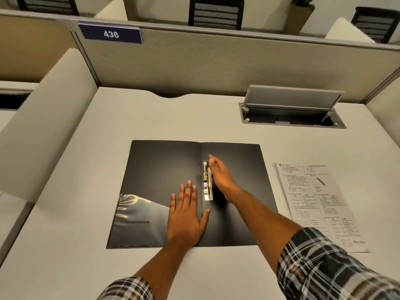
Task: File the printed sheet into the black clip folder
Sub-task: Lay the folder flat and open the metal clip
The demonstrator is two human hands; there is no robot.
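The open black plastic clip folder (164, 169) is pinned flat by the spread left hand (186, 215). The right hand (218, 174), open, touches its metal clip (206, 182). At three o'clock on the pale surface (151, 118) lies the thin printed paper sheet (316, 204), light and floppy; an edge pinch is judged best.

folder (164, 169) lying open on table (91, 267) | left hand (186, 215) pressing flat beside spine | right hand (219, 175) resting edge-on against metal clip (206, 191) | printed sheet (313, 204) lying just right of folder
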